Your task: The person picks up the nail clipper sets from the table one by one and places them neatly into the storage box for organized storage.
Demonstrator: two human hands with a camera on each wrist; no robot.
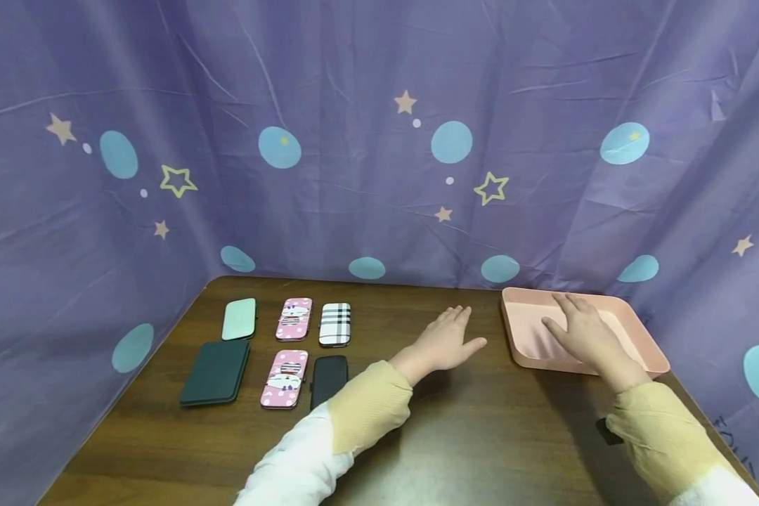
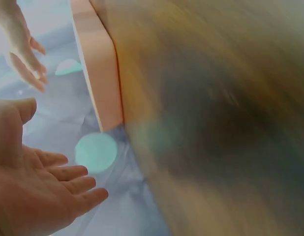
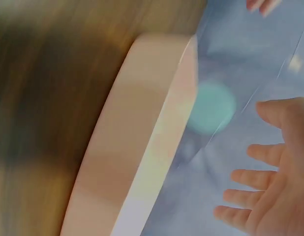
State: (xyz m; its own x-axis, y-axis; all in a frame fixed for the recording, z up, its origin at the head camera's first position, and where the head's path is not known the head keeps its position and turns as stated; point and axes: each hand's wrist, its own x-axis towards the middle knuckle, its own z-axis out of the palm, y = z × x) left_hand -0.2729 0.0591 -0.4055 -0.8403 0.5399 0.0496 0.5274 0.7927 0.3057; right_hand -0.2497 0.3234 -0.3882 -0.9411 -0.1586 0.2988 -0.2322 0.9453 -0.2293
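Note:
My left hand (image 1: 441,341) hovers palm down over the middle of the table, fingers spread and holding nothing. In the left wrist view its palm (image 2: 39,196) faces the camera, thumb apart from the fingers. Over the pink tray (image 1: 547,364) at the right is my right hand (image 1: 588,339), also spread, with nothing in it. The right wrist view has this hand (image 3: 277,187) apart from the tray's wall (image 3: 117,118). The part of the tray that shows holds no items. Left of my left hand lie a plaid case (image 1: 335,324) and a black case (image 1: 330,379), partly covered by the sleeve.
Farther left lie a mint case (image 1: 239,319), two pink cat-patterned cases (image 1: 294,319) and a larger dark green flat case (image 1: 215,373). A small black object (image 1: 608,431) shows beside my right sleeve. A purple curtain (image 1: 367,176) stands behind the wooden table (image 1: 481,450).

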